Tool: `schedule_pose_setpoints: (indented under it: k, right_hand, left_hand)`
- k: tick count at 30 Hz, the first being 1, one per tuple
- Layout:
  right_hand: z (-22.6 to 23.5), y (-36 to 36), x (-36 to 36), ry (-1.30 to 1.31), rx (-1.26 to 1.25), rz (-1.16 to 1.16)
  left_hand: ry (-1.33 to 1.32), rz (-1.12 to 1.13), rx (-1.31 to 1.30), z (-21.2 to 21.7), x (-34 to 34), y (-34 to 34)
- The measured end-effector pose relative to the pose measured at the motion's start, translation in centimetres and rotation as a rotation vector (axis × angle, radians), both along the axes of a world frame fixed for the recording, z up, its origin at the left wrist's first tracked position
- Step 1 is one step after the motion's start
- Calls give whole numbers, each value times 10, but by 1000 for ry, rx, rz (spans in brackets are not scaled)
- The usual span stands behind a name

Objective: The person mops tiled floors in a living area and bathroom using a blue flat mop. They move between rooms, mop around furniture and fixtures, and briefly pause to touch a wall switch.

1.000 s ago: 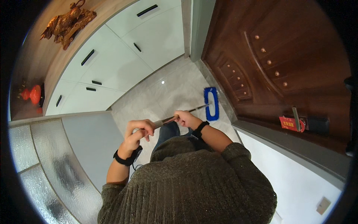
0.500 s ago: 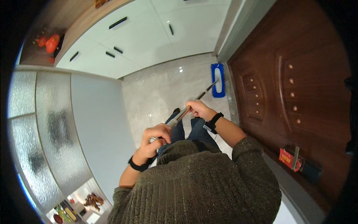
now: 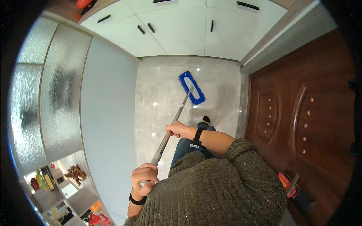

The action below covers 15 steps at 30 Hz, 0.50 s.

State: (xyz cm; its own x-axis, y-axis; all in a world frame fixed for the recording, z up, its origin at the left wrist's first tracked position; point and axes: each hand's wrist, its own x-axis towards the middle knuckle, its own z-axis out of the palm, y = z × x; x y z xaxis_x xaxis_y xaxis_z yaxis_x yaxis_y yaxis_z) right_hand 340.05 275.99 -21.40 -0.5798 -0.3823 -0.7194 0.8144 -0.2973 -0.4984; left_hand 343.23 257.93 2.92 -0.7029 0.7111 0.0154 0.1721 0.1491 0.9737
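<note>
A flat mop (image 3: 195,95) with a blue fringed pad and a pale middle plate lies on the grey tiled floor (image 3: 222,86), turned at a slant. Its metal pole runs from the pad down toward my body at the lower left. My right hand (image 3: 177,129) is wrapped round the middle of the pole. Lower down, my left hand (image 3: 144,179) grips the handle end, just below a light grey collar on the pole. Black bands circle both wrists. One dark shoe (image 3: 206,119) shows beyond my right forearm.
White cabinets (image 3: 177,34) with black handles line the far side. At the right stands a brown panelled door (image 3: 279,113) with a red item (image 3: 287,184) near its handle. A pale panel (image 3: 109,101) and textured glass (image 3: 62,94) bound the left. Shelves (image 3: 85,199) hold ornaments at the lower left.
The mop head has moved left, away from the door, and turned at a slant. Both hands have shifted left and down with the pole, still gripping it. My view has turned too.
</note>
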Motion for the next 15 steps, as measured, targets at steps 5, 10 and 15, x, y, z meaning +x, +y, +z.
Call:
schedule_pose_setpoints:
  k: [5,10,15]
  right_hand:
    - [-8,1,1,-46,136,-51]
    - [-40,33,-2,-129,349,-139]
    - [-45,79,-10,-150,412,-268]
  left_hand:
    - [-35,-35,54,-18,0,-19]
    - [-90,-53,148,-69,-9,-26]
    - [-146,-182,134,-106,-33,6]
